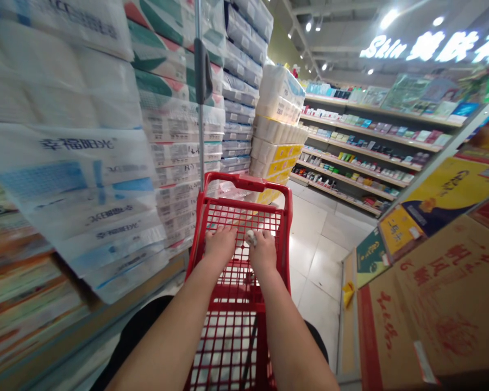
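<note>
A red shopping cart [287, 217] with a plastic grid basket stands in front of me. My left hand [221, 243] rests palm down on the left part of the red grid, its fingers slightly apart and no object visible in it. Close beside it on the right, my right hand [263, 251] is curled at the grid, with a small crumpled white item [251, 237] between thumb and fingers. What that item is cannot be made out. Both forearms reach forward over the lower part of the cart.
Tall stacks of wrapped paper packs [101, 179] line the left side, with a grey metal pole [201, 141] before them. Cardboard boxes [440, 293] are piled at the right. Pale floor tiles [318, 255] lead to shelves of small products [362, 144] under a lit sign.
</note>
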{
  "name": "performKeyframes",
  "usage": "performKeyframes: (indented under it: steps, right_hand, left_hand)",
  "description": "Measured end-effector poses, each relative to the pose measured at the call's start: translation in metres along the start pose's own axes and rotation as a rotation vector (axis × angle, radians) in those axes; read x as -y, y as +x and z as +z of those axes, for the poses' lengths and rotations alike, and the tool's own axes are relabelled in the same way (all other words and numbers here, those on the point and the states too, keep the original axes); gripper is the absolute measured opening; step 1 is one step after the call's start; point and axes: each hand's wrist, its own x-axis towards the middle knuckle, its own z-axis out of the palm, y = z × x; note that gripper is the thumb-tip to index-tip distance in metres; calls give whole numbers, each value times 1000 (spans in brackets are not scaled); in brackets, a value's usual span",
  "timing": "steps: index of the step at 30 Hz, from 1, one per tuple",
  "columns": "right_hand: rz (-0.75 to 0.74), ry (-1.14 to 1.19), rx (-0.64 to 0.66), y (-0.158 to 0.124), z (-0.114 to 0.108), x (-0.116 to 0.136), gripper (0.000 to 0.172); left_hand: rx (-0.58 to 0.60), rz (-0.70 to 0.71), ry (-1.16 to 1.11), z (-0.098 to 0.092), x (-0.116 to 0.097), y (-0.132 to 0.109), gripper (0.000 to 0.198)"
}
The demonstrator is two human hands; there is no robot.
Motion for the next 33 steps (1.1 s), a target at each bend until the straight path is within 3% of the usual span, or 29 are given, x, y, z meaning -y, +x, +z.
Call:
performKeyframes:
  steps: [2, 7, 12, 18, 23, 28, 30, 33]
  right_hand:
    - [-12, -16, 5, 1, 3, 0, 27]
    - [-187, -3, 165, -1, 6, 8, 30]
    - [-13, -67, 96, 4, 2, 8, 25]
    - [-159, 49, 238, 0, 5, 9, 25]
    - [13, 12, 88, 5, 2, -1, 22]
    - [-71, 142, 231, 2, 7, 4, 26]
    - [-11, 197, 171, 4, 6, 5, 33]
    - [160, 235, -17, 10, 0, 3, 39]
  left_hand:
    - [-9, 5, -5, 3, 1, 3, 40]
    - [-13, 22, -27, 10, 4, 10, 35]
    - [-6, 44, -18, 14, 6, 12, 38]
    - [-11, 52, -27, 21, 8, 17, 35]
    - [-19, 68, -32, 23, 9, 17, 36]
    - [-40, 67, -27, 24, 9, 17, 33]
    - [-45, 73, -42, 24, 8, 16, 33]
    - [-53, 58, -84, 21, 6, 15, 47]
